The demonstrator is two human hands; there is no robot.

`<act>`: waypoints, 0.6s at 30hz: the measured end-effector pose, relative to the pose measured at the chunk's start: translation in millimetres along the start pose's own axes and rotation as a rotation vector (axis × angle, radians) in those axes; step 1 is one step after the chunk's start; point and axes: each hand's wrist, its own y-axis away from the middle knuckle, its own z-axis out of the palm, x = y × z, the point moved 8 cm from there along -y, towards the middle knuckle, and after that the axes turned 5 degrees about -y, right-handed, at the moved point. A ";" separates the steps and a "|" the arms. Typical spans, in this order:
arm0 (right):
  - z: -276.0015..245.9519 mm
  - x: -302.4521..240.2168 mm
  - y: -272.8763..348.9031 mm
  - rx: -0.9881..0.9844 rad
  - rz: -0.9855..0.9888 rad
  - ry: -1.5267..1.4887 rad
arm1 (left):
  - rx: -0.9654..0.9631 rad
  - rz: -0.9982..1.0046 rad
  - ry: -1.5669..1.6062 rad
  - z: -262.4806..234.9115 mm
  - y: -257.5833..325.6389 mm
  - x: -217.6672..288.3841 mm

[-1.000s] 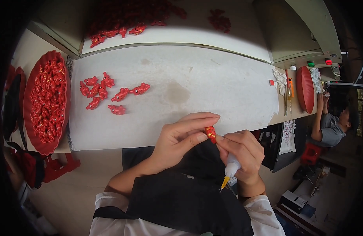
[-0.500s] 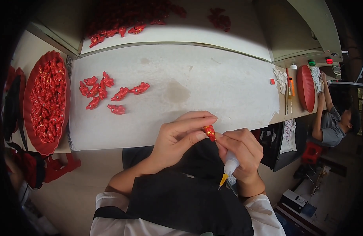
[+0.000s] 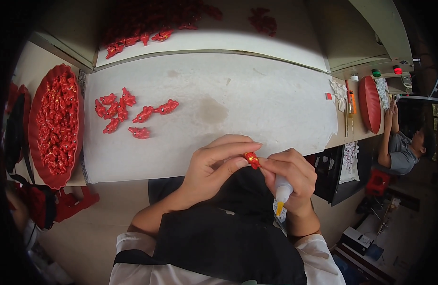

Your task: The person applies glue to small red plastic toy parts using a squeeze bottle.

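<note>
Between the thumb and fingers of my left hand (image 3: 216,161) is a small red figurine (image 3: 251,160) with gold markings, held over the table's near edge. The fingertips of my right hand (image 3: 292,178) touch the figurine's right side. That same hand also grips a white squeeze bottle (image 3: 283,191) with a yellow needle tip, pointing down toward my apron. Several similar red figurines (image 3: 144,114) lie on the white table sheet (image 3: 276,104) to the left. The figurine's underside is hidden by my fingers.
A red scalloped tray (image 3: 35,137) heaped with figurines stands at the left. More figurines (image 3: 162,35) fill the shaded cabinet (image 3: 304,57) at the back. At the right lie an orange tool (image 3: 353,102) and another red tray (image 3: 370,104); beyond them a person (image 3: 401,152) works.
The figurine has turned slightly in my fingers. The squeeze bottle has swung a little to the right, its tip now higher. The other person's hands have moved together.
</note>
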 end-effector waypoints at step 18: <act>-9.8 13.8 8.8 0.018 0.049 -0.122 | 0.022 -0.019 -0.031 5.9 -2.4 -9.5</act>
